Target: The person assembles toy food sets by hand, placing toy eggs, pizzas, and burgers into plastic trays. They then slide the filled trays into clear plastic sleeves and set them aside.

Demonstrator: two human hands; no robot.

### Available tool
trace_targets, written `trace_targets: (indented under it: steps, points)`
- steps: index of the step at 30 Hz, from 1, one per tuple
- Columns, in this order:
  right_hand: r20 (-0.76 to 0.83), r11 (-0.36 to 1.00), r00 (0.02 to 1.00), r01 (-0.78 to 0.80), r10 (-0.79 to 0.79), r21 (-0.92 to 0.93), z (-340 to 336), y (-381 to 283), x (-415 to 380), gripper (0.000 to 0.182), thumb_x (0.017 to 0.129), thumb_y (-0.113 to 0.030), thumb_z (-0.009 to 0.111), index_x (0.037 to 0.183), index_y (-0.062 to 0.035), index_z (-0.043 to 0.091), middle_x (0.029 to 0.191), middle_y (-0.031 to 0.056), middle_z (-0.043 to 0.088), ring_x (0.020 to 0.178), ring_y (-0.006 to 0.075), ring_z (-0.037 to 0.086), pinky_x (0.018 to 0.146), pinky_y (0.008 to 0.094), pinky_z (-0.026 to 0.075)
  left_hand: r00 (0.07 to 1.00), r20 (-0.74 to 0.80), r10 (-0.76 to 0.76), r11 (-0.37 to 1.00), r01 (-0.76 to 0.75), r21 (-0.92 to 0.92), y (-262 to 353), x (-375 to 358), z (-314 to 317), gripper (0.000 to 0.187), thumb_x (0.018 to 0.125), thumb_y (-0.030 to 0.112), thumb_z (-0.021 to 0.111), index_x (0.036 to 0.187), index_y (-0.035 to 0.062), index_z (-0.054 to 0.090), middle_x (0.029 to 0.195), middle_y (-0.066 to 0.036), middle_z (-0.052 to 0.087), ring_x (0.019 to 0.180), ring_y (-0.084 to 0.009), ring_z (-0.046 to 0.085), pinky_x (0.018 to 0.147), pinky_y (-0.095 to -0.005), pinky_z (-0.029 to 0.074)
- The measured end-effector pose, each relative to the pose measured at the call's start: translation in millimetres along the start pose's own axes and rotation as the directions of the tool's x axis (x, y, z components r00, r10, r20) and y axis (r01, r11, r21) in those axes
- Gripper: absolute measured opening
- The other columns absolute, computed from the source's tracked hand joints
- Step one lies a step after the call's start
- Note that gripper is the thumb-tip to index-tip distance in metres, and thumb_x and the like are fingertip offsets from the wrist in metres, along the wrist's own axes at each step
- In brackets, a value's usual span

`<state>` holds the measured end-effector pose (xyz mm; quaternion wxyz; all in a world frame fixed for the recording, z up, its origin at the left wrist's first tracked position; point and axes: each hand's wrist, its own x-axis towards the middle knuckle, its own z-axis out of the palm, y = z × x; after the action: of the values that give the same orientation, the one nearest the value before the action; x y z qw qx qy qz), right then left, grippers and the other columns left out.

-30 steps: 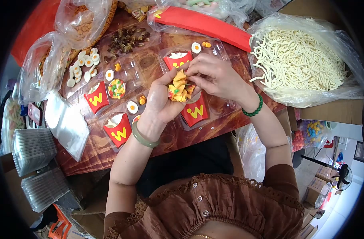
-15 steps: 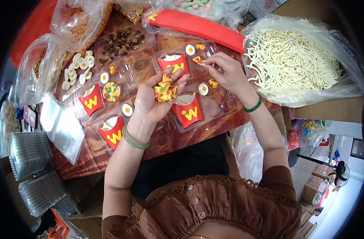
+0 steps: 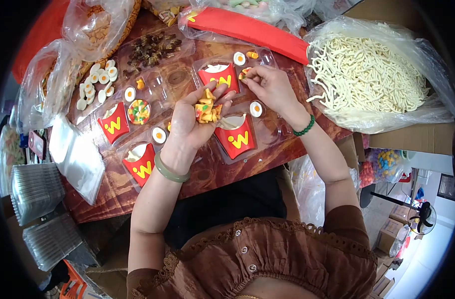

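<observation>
Carried pizza wedge (image 3: 243,74) across to tray (image 3: 265,59), clamped in right fingers (image 3: 258,73), holding left fingers (image 3: 220,90) apart under spare wedges (image 3: 207,113), presumably cupped for easy picking.

Four red cartons (image 3: 113,124) and four separately set fried-egg pieces (image 3: 239,59) are counted on the bench (image 3: 212,174); the piled egg pieces (image 3: 103,79) are overlapped and cannot be totalled. One complete multicoloured disc (image 3: 139,112), one bag of cream strips (image 3: 372,122) and two stacks of clear trays (image 3: 36,193) are seen. Two hands (image 3: 275,91) and one pinched wedge (image 3: 243,74) are shown.
</observation>
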<state>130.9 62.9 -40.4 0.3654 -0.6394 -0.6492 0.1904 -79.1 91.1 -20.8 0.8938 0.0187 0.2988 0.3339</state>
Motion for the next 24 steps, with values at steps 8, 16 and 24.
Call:
trace_targets:
  steps: [8,16,24]
  points:
    - [0.036,0.991,0.99,0.136,-0.135,-0.015,-10.4,-20.8,4.6,0.015,0.083,-0.009,0.067,0.097,-0.0037,0.068,0.082,0.0043,0.061,0.064,0.0107,0.055,0.057,0.0248,0.044,0.992,0.127,-0.009,1.0,0.006,0.023,0.9,-4.9,-1.1,0.035,0.101,0.021,0.03,0.122,-0.0017,0.045,0.116,-0.018,0.056,0.111,-0.0353,0.055,0.09,-0.0403,0.051]
    - [0.347,0.966,0.904,0.212,-0.251,0.146,-20.1,-47.6,5.9,0.013,0.086,-0.006,0.064,0.098,-0.0013,0.064,0.09,0.006,0.061,0.074,0.0103,0.061,0.063,0.0228,0.047,0.982,0.173,-0.077,0.997,0.072,0.03,-2.9,-3.2,-3.1,0.039,0.101,0.021,0.032,0.126,-0.0053,0.045,0.119,-0.02,0.054,0.108,-0.0315,0.056,0.095,-0.0422,0.049]
    - [0.431,0.86,0.902,-0.192,-0.036,0.473,-25.0,-38.2,-0.6,0.009,0.088,-0.003,0.06,0.096,0.0014,0.059,0.091,0.0044,0.063,0.08,0.0114,0.065,0.07,0.022,0.051,0.973,0.211,-0.093,0.994,0.079,0.073,-8.1,-3.1,0.2,0.039,0.101,0.024,0.031,0.126,-0.0035,0.043,0.115,-0.018,0.055,0.104,-0.03,0.058,0.091,-0.039,0.05]
